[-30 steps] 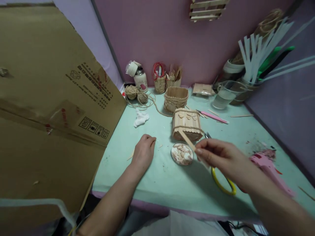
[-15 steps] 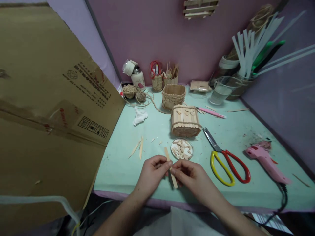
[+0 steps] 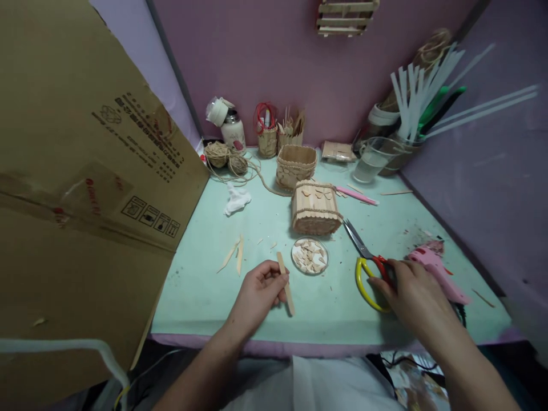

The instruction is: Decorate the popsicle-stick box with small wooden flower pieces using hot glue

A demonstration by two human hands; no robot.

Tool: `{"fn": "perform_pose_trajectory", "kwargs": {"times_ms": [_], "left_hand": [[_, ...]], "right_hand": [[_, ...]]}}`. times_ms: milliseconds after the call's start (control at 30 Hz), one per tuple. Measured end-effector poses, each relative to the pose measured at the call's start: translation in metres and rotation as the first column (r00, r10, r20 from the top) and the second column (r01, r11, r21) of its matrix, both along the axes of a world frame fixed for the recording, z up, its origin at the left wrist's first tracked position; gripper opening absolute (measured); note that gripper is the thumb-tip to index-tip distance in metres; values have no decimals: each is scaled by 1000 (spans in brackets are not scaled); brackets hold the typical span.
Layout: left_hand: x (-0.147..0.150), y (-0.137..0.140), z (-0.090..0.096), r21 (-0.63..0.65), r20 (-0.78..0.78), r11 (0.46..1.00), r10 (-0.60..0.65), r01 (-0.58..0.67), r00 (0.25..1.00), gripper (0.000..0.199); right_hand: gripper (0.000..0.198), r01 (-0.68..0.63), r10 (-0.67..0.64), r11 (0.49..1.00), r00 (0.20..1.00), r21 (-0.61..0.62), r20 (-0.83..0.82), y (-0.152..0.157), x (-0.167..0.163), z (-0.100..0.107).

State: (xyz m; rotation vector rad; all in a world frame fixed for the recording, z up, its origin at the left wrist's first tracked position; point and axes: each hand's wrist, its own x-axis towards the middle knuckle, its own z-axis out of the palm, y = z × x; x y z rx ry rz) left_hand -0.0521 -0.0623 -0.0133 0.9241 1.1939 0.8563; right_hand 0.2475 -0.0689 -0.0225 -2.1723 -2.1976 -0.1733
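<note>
At lower centre, the left hand (image 3: 260, 288) pinches one wooden craft stick (image 3: 285, 283) between thumb and fingers above the green table (image 3: 325, 308). At lower right, the right hand (image 3: 411, 294) covers the handles of one pair of scissors (image 3: 367, 260); its grip cannot be told. One dish of wood chips (image 3: 310, 256) and two stick boxes (image 3: 315, 206) sit beyond.

Left hand (image 3: 259, 288) pinched, right hand (image 3: 409, 291) reaching

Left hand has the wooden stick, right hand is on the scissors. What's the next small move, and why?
Probably close the right hand around the scissors handles and lift them: its fingers rest on the loops, the blades lie flat on the table, and the left hand holds the stick clear.
</note>
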Motion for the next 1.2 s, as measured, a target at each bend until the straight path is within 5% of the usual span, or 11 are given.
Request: {"fn": "perform_pose_trajectory", "kwargs": {"times_ms": [300,500,667,833,1033,1200], "left_hand": [[-1,3,-2,-21,-1,1000,21,-21,1000,31],[-1,3,-2,-3,1,1000,9,-9,1000,30],[-3,3,-1,6,-16,1000,3,-2,1000,28],[-1,2,2,33,11,999,-36,35,999,26],[-1,-6,16,90,5,993,-71,70,997,27],[-6,-10,21,111,16,993,-35,33,999,28]], "right_hand": [[35,45,-40,998,994,-51,100,2,-4,0],[30,208,-247,936,963,-284,-106,3,-15,9],[33,336,-439,888,824,-315,-358,-17,-10,17],[49,46,-275,954,528,-297,-803,-46,-48,25],[54,-306,-201,862,527,-405,-826,-42,-105,45],[49,-372,-197,809,559,-456,-806,-34,-113,43]]}}
